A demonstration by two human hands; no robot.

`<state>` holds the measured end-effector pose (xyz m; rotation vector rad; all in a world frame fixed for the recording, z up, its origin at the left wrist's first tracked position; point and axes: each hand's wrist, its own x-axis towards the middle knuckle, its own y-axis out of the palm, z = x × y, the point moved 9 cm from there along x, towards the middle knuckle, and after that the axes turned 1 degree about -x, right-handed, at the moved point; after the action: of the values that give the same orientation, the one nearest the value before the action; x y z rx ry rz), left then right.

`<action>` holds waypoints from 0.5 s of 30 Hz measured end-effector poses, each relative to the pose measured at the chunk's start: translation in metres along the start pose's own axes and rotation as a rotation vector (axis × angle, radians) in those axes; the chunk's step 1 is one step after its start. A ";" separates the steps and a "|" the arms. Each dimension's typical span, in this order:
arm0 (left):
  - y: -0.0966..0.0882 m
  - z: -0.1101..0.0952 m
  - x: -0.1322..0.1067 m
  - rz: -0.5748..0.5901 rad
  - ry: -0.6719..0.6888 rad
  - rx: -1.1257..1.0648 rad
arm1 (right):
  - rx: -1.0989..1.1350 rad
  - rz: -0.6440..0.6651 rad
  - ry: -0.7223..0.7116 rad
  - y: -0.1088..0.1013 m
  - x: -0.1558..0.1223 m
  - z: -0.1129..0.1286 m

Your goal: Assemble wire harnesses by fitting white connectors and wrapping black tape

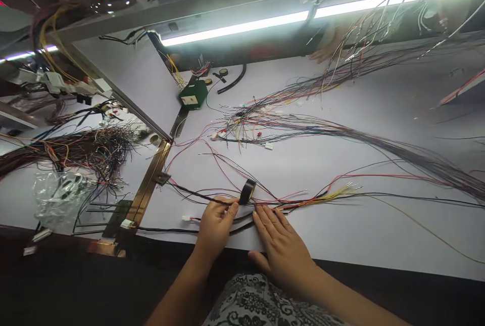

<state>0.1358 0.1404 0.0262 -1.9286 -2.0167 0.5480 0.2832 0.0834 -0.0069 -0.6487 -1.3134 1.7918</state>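
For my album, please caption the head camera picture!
Left hand on black cable by a tape roll, right hand on wires.

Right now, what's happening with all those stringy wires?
A person's left hand pinches a black cable, with a roll of black tape at its fingertips. The right hand lies flat against a wire bundle. A white connector lies near the left hand, and loose wires spread across the white table.

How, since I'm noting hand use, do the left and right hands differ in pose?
The left hand has curled fingers, while the right hand lies palm-down, fingers stretched out. The left hand pinches a black cable beside the black tape roll; the right hand rests its fingers at the wires. Both are bare.
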 end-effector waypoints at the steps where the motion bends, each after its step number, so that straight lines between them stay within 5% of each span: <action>1: -0.002 0.000 -0.005 -0.018 0.032 0.065 | -0.002 0.005 0.003 0.001 -0.001 0.000; 5: -0.001 -0.001 -0.019 -0.075 0.134 0.313 | -0.012 0.027 0.015 0.003 -0.003 0.002; 15: 0.003 0.004 -0.019 -0.044 0.160 0.275 | -0.008 0.013 0.022 0.002 -0.006 0.002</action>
<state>0.1373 0.1214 0.0219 -1.7044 -1.7777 0.6037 0.2848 0.0772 -0.0082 -0.6804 -1.3049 1.7864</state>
